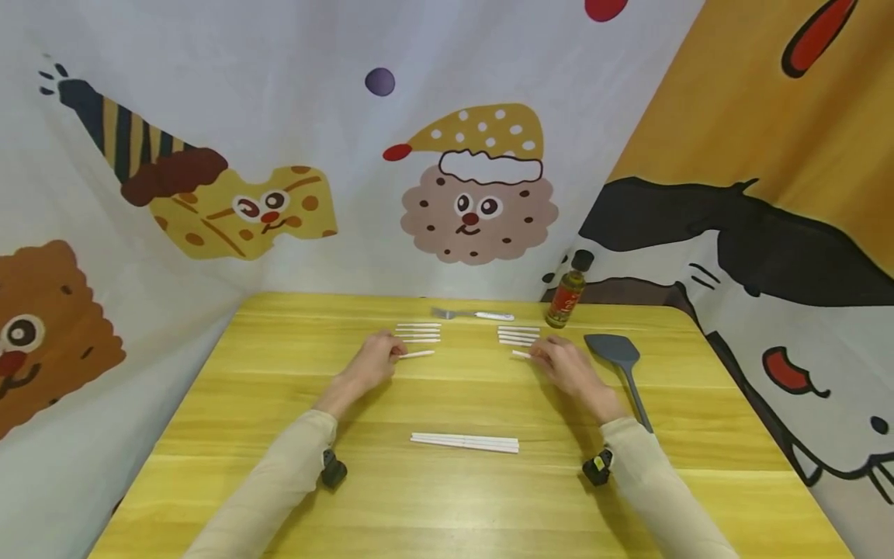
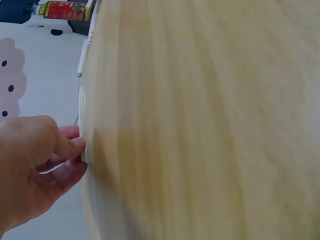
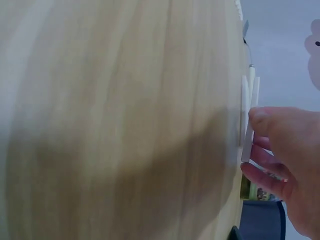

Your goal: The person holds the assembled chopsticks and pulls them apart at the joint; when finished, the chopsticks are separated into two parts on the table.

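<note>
My left hand (image 1: 377,359) pinches the left end of a short, thin white stick (image 1: 419,354) by the tabletop. Just beyond it lies a column of several similar white sticks (image 1: 419,340), side by side. Opposite, my right hand (image 1: 567,363) holds another white stick (image 1: 520,354) between thumb and fingers, its left end showing. A matching column of white sticks (image 1: 518,338) lies beyond that hand. In the right wrist view the held stick (image 3: 256,90) tilts across the fingertips. Closer to me rests a bundle of longer white sticks (image 1: 464,443), touched by neither hand.
A fork (image 1: 482,315) with a white handle lies at the back of the wooden table (image 1: 293,466). The bottle (image 1: 569,291) with a red label and dark cap stands right of it. A grey spatula (image 1: 618,351) lies beside my right hand. Printed cloth (image 1: 335,46) hangs behind.
</note>
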{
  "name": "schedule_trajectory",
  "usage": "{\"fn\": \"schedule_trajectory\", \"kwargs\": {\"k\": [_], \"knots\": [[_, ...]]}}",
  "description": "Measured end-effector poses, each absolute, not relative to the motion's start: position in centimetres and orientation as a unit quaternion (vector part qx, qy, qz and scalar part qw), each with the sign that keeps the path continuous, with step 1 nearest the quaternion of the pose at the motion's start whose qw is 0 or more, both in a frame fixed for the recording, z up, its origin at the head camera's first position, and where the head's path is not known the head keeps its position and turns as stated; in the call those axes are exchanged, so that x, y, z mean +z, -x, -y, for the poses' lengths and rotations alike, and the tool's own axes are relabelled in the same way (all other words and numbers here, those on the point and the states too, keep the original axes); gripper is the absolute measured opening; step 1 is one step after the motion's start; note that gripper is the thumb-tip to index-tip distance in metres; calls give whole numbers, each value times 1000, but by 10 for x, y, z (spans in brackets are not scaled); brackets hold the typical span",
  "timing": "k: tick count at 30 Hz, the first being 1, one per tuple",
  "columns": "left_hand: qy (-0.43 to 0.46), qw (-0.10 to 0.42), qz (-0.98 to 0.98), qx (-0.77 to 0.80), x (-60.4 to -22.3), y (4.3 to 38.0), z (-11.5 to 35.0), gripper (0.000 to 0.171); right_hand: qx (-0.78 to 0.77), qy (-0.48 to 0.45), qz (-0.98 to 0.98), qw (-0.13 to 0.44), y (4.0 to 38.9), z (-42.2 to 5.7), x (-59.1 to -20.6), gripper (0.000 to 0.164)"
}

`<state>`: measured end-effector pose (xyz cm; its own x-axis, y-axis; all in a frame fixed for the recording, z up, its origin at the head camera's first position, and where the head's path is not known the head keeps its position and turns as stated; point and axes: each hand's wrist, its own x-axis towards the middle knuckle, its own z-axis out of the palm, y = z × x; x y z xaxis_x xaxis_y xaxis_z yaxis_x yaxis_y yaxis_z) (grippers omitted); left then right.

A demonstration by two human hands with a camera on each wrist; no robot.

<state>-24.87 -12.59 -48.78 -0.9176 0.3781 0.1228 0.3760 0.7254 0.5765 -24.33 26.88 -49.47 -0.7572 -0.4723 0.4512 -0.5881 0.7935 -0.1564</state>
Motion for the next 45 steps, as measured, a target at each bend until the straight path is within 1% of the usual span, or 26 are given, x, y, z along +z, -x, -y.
{"fn": "schedule_trajectory", "kwargs": {"k": [6,9,13,18,24,35,45], "knots": [[-193,5,-929,315,-493,254,123,26,146,-272,937,166,247,-264,-499,12],[-188,0,-931,312,-494,256,122,25,153,-262,939,159,248,-263,-500,13],[-180,-11,-934,307,-495,258,121,23,165,-252,940,160,249,-262,-501,13],[-179,-23,-935,304,-498,260,120,20,172,-243,942,152,252,-260,-500,9],[-184,-37,-935,302,-498,262,118,20,179,-251,937,163,257,-257,-501,5],[-183,-33,-937,296,-498,266,117,19,170,-237,942,165,259,-253,-503,8],[-191,-40,-935,296,-498,269,118,19,167,-220,950,144,262,-251,-499,6]]}}
